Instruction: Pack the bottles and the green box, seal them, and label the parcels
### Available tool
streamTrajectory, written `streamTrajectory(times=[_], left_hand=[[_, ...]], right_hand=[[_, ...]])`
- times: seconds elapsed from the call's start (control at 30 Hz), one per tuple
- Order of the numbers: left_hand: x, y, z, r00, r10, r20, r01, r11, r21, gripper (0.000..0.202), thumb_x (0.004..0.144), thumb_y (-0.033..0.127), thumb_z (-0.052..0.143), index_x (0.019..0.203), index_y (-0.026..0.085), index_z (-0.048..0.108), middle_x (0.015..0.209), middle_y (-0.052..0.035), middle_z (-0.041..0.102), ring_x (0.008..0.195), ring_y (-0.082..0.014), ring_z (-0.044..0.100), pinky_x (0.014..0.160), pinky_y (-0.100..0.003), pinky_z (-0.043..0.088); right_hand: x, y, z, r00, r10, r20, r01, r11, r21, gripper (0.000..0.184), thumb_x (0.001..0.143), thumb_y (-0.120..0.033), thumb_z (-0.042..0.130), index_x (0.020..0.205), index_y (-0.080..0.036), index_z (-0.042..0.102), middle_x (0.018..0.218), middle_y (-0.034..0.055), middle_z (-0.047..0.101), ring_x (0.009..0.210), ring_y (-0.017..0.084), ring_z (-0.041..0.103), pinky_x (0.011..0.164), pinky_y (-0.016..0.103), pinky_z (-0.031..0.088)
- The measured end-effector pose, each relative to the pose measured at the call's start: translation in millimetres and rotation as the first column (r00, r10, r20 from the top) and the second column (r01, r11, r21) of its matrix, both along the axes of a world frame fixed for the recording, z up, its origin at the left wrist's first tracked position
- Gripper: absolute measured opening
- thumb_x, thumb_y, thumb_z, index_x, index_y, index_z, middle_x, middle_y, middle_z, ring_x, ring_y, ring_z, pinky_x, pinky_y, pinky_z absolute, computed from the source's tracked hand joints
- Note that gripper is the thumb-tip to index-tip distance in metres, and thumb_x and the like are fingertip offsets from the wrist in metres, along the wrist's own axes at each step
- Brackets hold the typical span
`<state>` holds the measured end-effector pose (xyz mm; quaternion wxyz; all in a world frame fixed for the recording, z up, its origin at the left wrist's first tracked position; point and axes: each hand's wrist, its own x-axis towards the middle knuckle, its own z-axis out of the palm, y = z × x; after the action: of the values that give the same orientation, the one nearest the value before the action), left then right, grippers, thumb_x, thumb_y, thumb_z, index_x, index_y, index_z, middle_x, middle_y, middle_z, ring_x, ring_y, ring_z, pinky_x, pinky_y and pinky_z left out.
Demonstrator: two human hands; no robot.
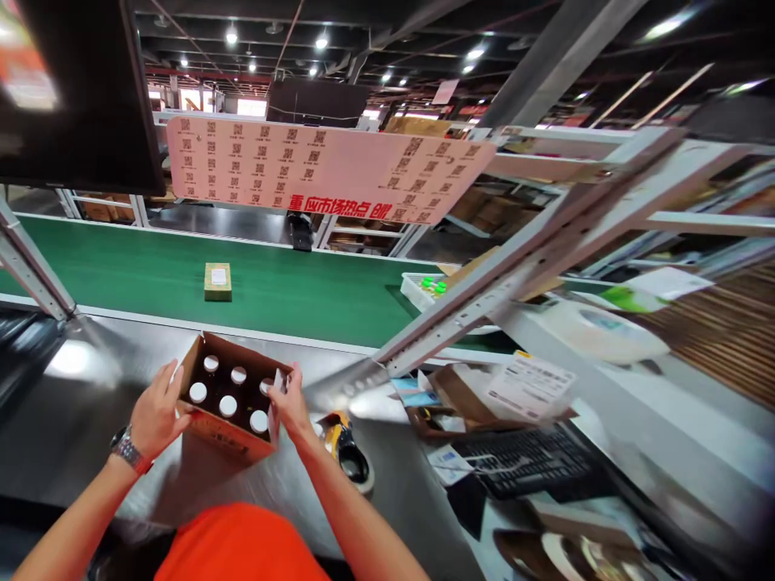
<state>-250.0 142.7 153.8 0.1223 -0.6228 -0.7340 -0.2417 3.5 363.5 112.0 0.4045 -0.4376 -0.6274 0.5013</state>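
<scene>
— nearest to us, what do we see?
— our orange sleeve (242,545) at the near edge, and both bare forearms stretching away over the steel table (90,379).
— and our hands?
— our left hand (156,411), with a watch (128,450) at the wrist, lies spread against the left side of an open cardboard box (227,436). our right hand (291,403) is on the box's right side, fingers curled over the rim and pinching the flap there.
— where does the box sit?
— on the table, between our hands, a little left of centre, just short of the green conveyor belt (303,290). white-capped bottles (228,405) stand upright in it in rows.
— what's close by?
— a tape dispenser (346,452) lies just right of our right wrist. further right we see a keyboard (521,464), with loose papers (529,383) beyond it.
— and far off?
— a small sealed box (218,282) rides alone on the belt, well apart from ours. a pink board (320,173) printed with codes hangs above the belt's far edge.
</scene>
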Motion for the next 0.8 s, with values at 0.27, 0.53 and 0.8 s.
streamTrajectory(times=[0.27,0.53,0.8], left_hand=[[7.7,26.7,-11.7,0.924,0.174,0.34,-0.185,0.983,0.002,0.104,0.088,0.048,0.085,0.172,0.014,0.033,0.155,-0.0238,0.066,0.141,-0.0404,0.068,0.117,-0.055,0.06],[23.6,33.8,-20.9,0.869,0.105,0.483,-0.141,0.989,0.038,0.109,0.09,0.035,0.082,0.179,0.024,0.02,0.157,-0.0193,0.063,0.14,-0.0369,0.068,0.115,-0.052,0.061],[32.8,29.9,-15.1,0.919,0.201,0.34,-0.242,0.967,0.082,0.098,0.09,0.039,0.086,0.174,0.025,0.037,0.182,-0.028,0.028,0.166,-0.0535,0.035,0.124,-0.072,0.049]], right_hand=[[56.1,24.1,35.8,0.924,0.363,-0.121,-0.371,0.927,-0.056,0.052,0.07,-0.047,0.077,0.117,-0.025,0.075,0.122,0.0102,0.082,0.112,0.033,0.074,0.096,0.045,0.061],[50.1,43.2,46.8,0.852,0.5,0.156,-0.51,0.86,0.026,0.034,0.084,-0.053,0.069,0.099,-0.023,0.073,0.1,0.0074,0.077,0.098,0.028,0.071,0.094,0.042,0.056],[59.4,45.9,57.5,0.813,0.523,0.255,-0.557,0.826,0.082,0.032,0.088,-0.048,0.069,0.106,-0.023,0.075,0.104,0.0083,0.08,0.102,0.029,0.074,0.098,0.045,0.06]])
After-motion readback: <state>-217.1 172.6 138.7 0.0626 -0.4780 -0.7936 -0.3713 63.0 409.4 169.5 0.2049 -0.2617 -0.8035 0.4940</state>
